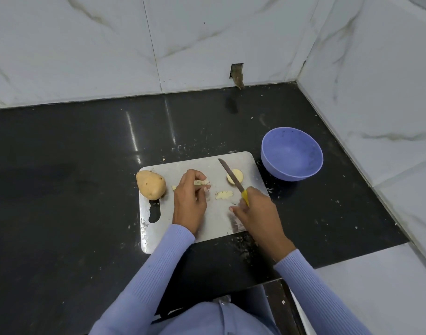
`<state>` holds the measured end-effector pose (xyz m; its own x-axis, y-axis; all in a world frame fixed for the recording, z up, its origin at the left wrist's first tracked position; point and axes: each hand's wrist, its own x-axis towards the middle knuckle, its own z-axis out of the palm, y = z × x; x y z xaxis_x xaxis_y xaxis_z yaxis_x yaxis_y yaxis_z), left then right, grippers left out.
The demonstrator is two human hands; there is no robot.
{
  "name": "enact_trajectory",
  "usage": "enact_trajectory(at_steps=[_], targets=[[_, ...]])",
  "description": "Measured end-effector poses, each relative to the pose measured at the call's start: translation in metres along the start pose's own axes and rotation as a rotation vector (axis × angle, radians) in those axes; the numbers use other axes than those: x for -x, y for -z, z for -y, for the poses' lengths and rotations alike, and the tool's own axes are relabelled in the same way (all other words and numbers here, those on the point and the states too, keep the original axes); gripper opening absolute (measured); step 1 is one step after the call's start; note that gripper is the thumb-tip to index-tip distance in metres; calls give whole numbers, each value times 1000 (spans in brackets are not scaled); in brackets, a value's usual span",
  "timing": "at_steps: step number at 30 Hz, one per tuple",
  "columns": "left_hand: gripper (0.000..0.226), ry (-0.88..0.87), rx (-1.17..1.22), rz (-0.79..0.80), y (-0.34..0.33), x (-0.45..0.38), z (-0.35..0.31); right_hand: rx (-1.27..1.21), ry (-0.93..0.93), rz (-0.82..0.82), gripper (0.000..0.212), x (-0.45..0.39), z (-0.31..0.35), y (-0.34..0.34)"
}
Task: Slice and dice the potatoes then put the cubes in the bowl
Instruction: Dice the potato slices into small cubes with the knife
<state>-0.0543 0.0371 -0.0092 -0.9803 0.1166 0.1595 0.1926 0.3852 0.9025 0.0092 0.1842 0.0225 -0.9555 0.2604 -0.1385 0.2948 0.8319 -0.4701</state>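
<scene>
On the metal cutting board [214, 221], which sits on the black worktop [62, 165] toward its right-hand edge, the potato work is partly done. A whole unpeeled potato [150, 184] rests at the board's left edge. The left hand [190, 201] has its fingers curled around a cut potato piece [202, 183] near the middle of the board, pinning it down. The right hand [258, 213] is wrapped round the yellow handle of a knife [232, 178], whose blade slants up and away, crossing in front of a round potato slice [236, 176] near the board's far right corner. Another pale slice [224, 195] lies between the two hands. The lilac bowl [291, 157] stands just off the board's far right corner and looks empty; no cubes are in it yet.

The risk, as I judge it, is to the fingertips: the held piece is small and wet, so it may skid on the smooth metal as the blade comes down. The board itself could also slide on the glossy worktop. Cubes scooped toward the bowl could easily drop in the gap between board and bowl.
</scene>
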Motion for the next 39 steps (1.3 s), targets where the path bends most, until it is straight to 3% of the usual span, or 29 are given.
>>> enact_trajectory(at_steps=[4, 10, 14, 18, 21, 27, 30, 34, 39], targets=[[33, -25, 20, -17, 10, -2, 0, 18, 44, -12, 43, -19, 18, -20], [31, -1, 38, -34, 20, -6, 3, -11, 136, -52, 15, -38, 37, -33], [27, -11, -8, -31, 24, -6, 3, -306, 120, -38, 9, -55, 39, -27], [23, -7, -45, -26, 26, -5, 6, -402, 74, -12, 29, -61, 30, -7], [21, -8, -60, -18, 26, -6, 9, -430, 9, 61, 18, -54, 13, 6], [25, -37, -95, 21, 21, -5, 10, -230, -61, 151, 39, -40, -7, -5], [25, -49, -102, 20, 19, -5, 9, -184, 9, 111, 32, -46, 8, -20], [22, -74, -119, 18, 19, -8, 10, -304, 119, 37, 19, -55, 34, -29], [21, -104, -217, 38, 19, -12, 9, -420, 61, -122, 11, -61, 25, -13]])
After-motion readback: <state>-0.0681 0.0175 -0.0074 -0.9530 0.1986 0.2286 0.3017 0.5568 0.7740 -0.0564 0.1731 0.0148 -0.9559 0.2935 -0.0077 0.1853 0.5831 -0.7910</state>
